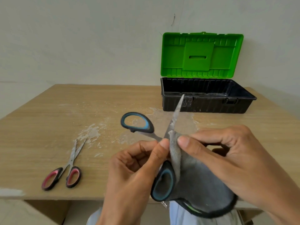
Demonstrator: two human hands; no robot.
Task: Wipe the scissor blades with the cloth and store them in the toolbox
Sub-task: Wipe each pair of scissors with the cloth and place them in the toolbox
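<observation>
Blue-handled scissors (138,122) are spread wide open above the table's near edge. My left hand (134,172) pinches them near the pivot. One blade (177,112) points up toward the toolbox, streaked with white residue. My right hand (227,156) pinches a grey cloth (194,176) folded around the base of that blade. The lower blue handle loop (164,182) hangs against the cloth. The toolbox (207,101) stands at the back right, black tray open, green lid (201,54) upright.
A second pair of scissors with red handles (65,171) lies on the wooden table (48,111) at the left, blades slightly apart. White dusty smears cover the table's middle. A pale wall rises behind the table.
</observation>
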